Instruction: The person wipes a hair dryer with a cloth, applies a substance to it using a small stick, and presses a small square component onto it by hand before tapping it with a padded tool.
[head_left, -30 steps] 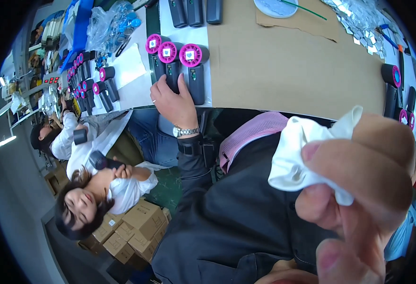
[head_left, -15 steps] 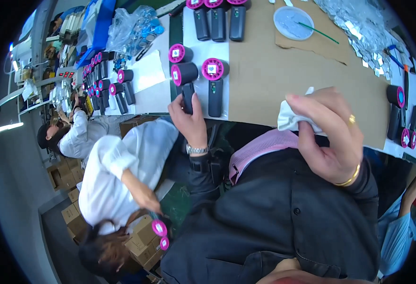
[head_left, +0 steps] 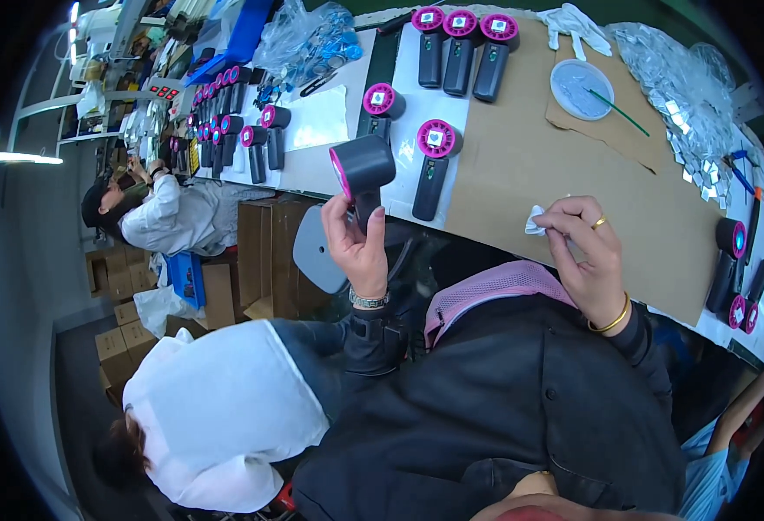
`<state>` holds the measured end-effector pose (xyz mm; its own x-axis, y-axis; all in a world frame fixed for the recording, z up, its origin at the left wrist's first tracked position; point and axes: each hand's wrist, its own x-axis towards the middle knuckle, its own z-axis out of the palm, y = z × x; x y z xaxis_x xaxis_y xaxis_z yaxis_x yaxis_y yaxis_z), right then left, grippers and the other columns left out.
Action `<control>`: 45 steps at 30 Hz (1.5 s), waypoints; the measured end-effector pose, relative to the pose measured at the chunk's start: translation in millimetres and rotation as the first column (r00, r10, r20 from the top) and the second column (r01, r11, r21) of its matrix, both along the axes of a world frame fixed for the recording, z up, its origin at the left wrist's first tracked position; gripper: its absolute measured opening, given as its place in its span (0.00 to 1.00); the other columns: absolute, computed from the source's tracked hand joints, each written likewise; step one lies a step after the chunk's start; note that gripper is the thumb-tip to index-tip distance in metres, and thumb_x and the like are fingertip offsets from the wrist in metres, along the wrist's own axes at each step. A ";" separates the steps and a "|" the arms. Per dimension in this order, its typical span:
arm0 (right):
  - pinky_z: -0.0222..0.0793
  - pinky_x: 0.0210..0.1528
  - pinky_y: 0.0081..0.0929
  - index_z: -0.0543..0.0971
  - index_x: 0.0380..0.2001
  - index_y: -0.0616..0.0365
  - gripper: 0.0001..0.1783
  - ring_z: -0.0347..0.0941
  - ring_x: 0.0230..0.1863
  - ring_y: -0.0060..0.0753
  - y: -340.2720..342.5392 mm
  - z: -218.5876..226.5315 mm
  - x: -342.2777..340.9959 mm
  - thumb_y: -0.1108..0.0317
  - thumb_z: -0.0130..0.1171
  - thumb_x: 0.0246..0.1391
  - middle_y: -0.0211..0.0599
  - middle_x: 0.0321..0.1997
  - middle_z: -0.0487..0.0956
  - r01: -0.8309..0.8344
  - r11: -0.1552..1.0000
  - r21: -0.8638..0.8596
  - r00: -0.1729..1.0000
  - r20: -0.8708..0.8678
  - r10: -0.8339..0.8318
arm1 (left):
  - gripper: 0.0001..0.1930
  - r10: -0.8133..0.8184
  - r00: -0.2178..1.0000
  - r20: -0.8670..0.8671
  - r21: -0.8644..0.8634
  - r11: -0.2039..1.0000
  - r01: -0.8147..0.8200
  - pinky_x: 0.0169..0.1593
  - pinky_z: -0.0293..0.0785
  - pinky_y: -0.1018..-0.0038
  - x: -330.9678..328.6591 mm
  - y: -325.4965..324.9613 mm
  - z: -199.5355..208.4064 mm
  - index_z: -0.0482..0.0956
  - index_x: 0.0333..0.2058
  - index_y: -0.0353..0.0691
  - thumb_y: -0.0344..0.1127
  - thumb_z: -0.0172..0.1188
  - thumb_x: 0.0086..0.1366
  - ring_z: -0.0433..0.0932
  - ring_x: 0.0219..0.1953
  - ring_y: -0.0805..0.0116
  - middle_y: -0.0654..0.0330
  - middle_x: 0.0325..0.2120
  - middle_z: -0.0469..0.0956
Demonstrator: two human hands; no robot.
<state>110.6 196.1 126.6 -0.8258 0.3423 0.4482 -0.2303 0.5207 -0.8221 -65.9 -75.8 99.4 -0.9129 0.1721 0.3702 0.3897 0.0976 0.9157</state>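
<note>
My left hand (head_left: 357,247) is closed round the handle of a dark grey handheld fan (head_left: 369,165) with a pink grille. That fan is raised off the table, its grille turned to the left. In my right hand (head_left: 588,252) a crumpled white cloth (head_left: 534,222) is pinched between thumb and fingers, above the front edge of the brown cardboard. Just right of the held fan lies a similar fan (head_left: 430,187) with a white square sticker on its pink face. Another fan (head_left: 382,102) is partly hidden behind the held one.
Several fans (head_left: 458,65) lie at the back. On the cardboard (head_left: 521,169) stands a round white tub (head_left: 564,94) with a green stick; a white glove (head_left: 575,28) and small silvery squares (head_left: 703,165) lie nearby. More fans (head_left: 729,247) lie at right. A co-worker (head_left: 225,399) bends beside me at left.
My left hand has lifted the fan off the table and turned its head upward. My right hand has lowered the cloth toward the cardboard's front edge. The co-worker has bent further down.
</note>
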 end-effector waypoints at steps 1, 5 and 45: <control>0.75 0.41 0.26 0.85 0.44 0.64 0.16 0.79 0.41 0.35 0.1 -1.5 1.5 0.90 0.62 0.55 0.40 0.43 0.78 -0.001 1.000 0.003 1.000 -0.003 0.001 | 0.21 0.028 0.986 -0.165 -0.091 0.995 -0.043 0.55 0.78 0.68 -0.6 0.4 3.2 0.75 0.56 0.30 0.25 0.70 0.67 0.76 0.52 0.63 0.57 0.51 0.71; 0.75 0.43 0.29 0.84 0.44 0.64 0.15 0.78 0.42 0.37 0.4 -8.4 8.5 0.89 0.63 0.55 0.41 0.43 0.78 0.016 0.999 -0.046 1.000 0.013 -0.015 | 0.24 0.020 0.788 -0.615 -0.301 0.918 -0.258 0.55 0.79 0.64 -2.9 0.9 16.6 0.76 0.56 0.33 0.23 0.73 0.62 0.76 0.54 0.58 0.56 0.52 0.72; 0.76 0.45 0.26 0.84 0.50 0.66 0.17 0.78 0.45 0.37 -16.0 -13.8 14.0 0.88 0.61 0.59 0.43 0.45 0.78 -0.009 0.995 -0.099 0.991 0.129 0.021 | 0.17 -0.159 0.893 0.421 0.516 0.851 -0.092 0.59 0.77 0.68 38.8 -7.9 14.6 0.75 0.59 0.34 0.31 0.64 0.75 0.78 0.49 0.72 0.60 0.50 0.80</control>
<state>124.6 180.0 112.8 -0.8801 0.3665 0.3018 -0.1257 0.4333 -0.8925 -27.1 -83.7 114.0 -0.9941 0.1063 -0.0196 -0.0644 -0.4367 0.8973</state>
